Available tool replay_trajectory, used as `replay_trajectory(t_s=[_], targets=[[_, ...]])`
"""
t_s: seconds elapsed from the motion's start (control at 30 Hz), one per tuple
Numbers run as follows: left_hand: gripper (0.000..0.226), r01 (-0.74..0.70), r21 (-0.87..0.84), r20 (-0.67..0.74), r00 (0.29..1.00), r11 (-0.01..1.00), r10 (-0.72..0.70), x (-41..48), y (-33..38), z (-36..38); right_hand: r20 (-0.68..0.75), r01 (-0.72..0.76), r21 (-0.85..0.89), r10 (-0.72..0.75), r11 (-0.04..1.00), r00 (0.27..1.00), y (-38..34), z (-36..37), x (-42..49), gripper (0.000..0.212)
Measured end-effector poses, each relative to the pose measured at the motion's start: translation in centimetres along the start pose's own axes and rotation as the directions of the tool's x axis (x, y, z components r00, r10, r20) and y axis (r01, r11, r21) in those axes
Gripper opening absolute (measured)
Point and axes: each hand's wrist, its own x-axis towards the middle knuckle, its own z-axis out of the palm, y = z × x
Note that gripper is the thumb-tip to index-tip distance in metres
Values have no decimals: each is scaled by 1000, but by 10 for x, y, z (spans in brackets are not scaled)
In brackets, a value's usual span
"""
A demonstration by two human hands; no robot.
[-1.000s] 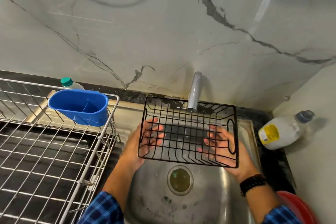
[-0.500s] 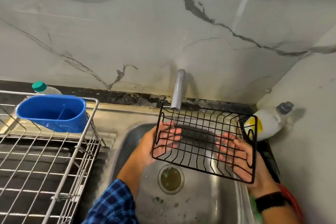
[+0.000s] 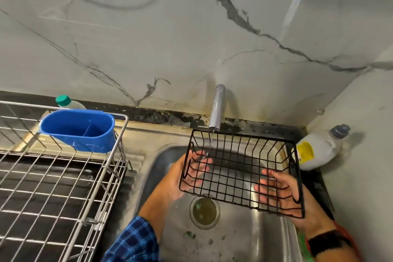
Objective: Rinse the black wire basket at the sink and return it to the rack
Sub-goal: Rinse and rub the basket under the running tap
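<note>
Hands: left hand and right hand each grip an end of the black wire basket
Basket: over the sink
Rinse: under way; tap apparently trickling
Left: return to rack

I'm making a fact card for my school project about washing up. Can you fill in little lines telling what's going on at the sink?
Place: steel sink below a marble wall
Held thing: black wire basket, tilted, over the sink
Left hand: holds the basket's left end
Right hand: holds the basket's right end
Tap: running, a thin stream falls into the basket's left side
Rack: silver wire, left of the sink
On the rack: blue plastic caddy
Right corner: white bottle lying on its side
</note>
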Motion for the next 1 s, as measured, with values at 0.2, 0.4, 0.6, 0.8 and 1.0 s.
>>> replay_trajectory(t_s=[0.2, 0.4, 0.6, 0.8, 1.0], targets=[[34, -130, 262, -157, 972, 956, 175, -9, 22, -11, -3, -135, 25, 135, 991, 991, 25, -10, -17, 31], [34, -234, 438, -209, 913, 868, 351, 3, 74, 3, -69, -305, -158, 298, 939, 952, 48, -21, -23, 26], [39, -94, 641, -206, 935, 762, 288, 37, 79, 20, -104, -214, -159, 200, 964, 974, 60, -5, -15, 25], [44, -89, 743, -162, 937, 663, 308, 46, 86, 26, -32, -95, -58, 93, 994, 995, 43, 14, -2, 29], [35, -56, 674, -157, 964, 736, 216, 63, 86, 26, -23, -68, -61, 67, 996, 998, 34, 16, 10, 31]])
